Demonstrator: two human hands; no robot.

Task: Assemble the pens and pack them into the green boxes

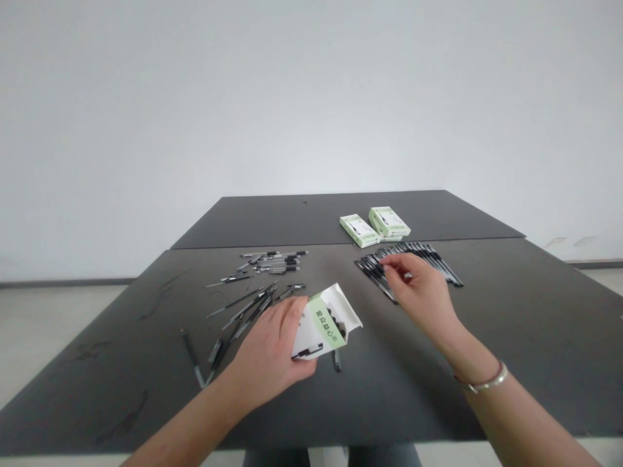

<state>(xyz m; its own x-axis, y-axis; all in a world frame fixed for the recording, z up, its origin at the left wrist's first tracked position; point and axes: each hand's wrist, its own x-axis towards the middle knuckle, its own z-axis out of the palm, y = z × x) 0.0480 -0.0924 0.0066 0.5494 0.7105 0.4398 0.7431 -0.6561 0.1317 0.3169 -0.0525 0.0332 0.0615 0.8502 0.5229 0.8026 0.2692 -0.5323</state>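
Observation:
My left hand [272, 353] grips a small white-and-green pen box [325, 321], held tilted with its flap open; dark pen ends show inside. One pen [337, 360] lies on the table just under the box. My right hand [419, 288] reaches over a neat row of black pens [433, 256] on the dark table [389, 402], fingers pinched together at the row's near-left end. Whether a pen is between the fingertips I cannot make out. A metal bracelet sits on my right wrist.
Two closed white-and-green boxes [359, 230] [389, 222] stand behind the pen row. Several loose pens and pen parts [253, 285] are scattered left of centre. A second dark table [341, 214] abuts at the back, with a white wall behind it.

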